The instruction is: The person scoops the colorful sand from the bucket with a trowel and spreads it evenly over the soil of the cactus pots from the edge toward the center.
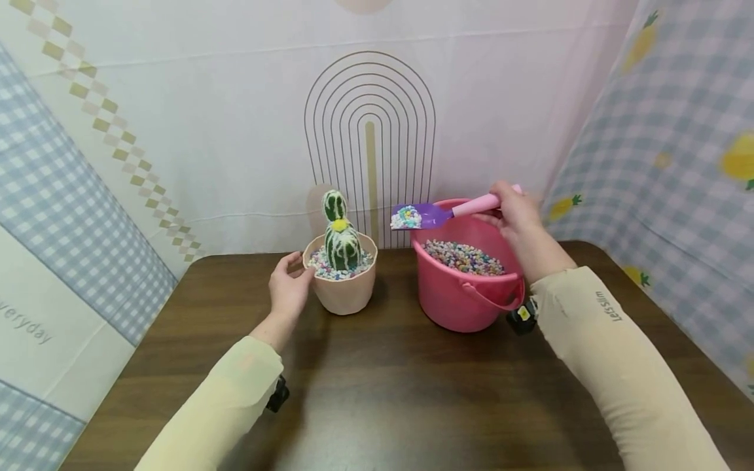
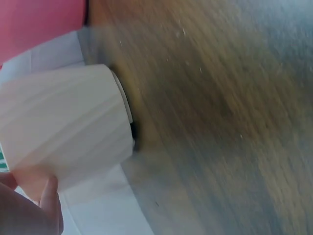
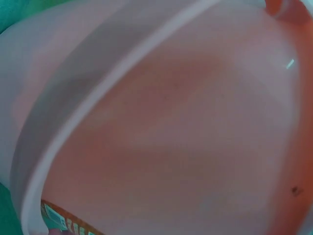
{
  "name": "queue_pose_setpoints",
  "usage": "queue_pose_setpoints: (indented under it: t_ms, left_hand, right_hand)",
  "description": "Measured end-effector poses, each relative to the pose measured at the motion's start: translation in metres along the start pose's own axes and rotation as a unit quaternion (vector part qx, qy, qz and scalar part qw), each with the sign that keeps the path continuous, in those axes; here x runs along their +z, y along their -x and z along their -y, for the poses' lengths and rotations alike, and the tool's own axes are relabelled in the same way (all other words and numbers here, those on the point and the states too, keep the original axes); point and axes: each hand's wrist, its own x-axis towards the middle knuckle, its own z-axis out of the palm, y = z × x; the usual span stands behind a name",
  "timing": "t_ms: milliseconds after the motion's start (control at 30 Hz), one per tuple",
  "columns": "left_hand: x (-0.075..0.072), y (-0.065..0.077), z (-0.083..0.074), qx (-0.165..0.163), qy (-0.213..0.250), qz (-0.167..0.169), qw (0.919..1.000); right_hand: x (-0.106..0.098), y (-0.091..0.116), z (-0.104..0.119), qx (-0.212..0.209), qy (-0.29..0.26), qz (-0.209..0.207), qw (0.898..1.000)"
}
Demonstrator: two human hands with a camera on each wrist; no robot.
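My left hand (image 1: 290,288) pinches the left rim of a beige flower pot (image 1: 344,296), its thumb against the outer wall; the left wrist view shows the pot (image 2: 68,117) from the side. In the pot a green cactus with white stripes and a yellow flower (image 1: 343,245) stands upright among small colored pebbles. My right hand (image 1: 518,212) grips the pink handle of a toy shovel (image 1: 437,214). Its purple blade carries a small heap of pebbles (image 1: 406,217) over the left rim of a pink bucket (image 1: 459,304). More multicolored pebbles (image 1: 465,258) lie inside the bucket.
Both containers stand toward the back of a dark wooden table (image 1: 377,392). A patterned cloth (image 1: 235,131) hangs behind them. The bucket's handle (image 1: 489,297) droops at its front right, and its wall (image 3: 171,127) fills most of the right wrist view.
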Motion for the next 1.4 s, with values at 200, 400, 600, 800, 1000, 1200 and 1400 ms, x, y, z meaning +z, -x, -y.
queue_pose_setpoints:
  t_ms: [200,400,600,800,1000,1200,1400]
  left_hand:
    - [-0.004,-0.004,0.001,-0.039,0.037,0.003,0.9985]
    - [0.000,0.001,0.004,-0.054,0.030,0.002,0.9981]
    - [0.001,0.000,0.004,-0.055,0.029,0.003,0.9981]
    - [0.001,-0.001,0.007,-0.055,0.029,0.002,0.9981]
    - [0.002,-0.001,0.007,-0.043,0.031,-0.003,0.9986]
    - [0.003,0.000,0.007,-0.047,0.034,-0.005,0.9983]
    - [0.002,-0.001,0.007,-0.048,0.032,-0.004,0.9983]
  right_hand:
    - [0.004,0.001,-0.004,0.006,0.016,0.003,1.000]
    - [0.010,0.003,-0.009,0.017,0.056,0.005,0.998]
    - [0.020,0.004,-0.013,0.010,0.058,0.009,0.998]
    - [0.034,0.002,-0.018,0.007,0.082,0.016,0.996]
    - [0.047,0.002,-0.020,-0.006,0.119,0.016,0.993]
    - [0.055,0.002,-0.023,-0.017,0.153,0.010,0.988]
    - [0.061,-0.001,-0.026,-0.036,0.167,0.014,0.985]
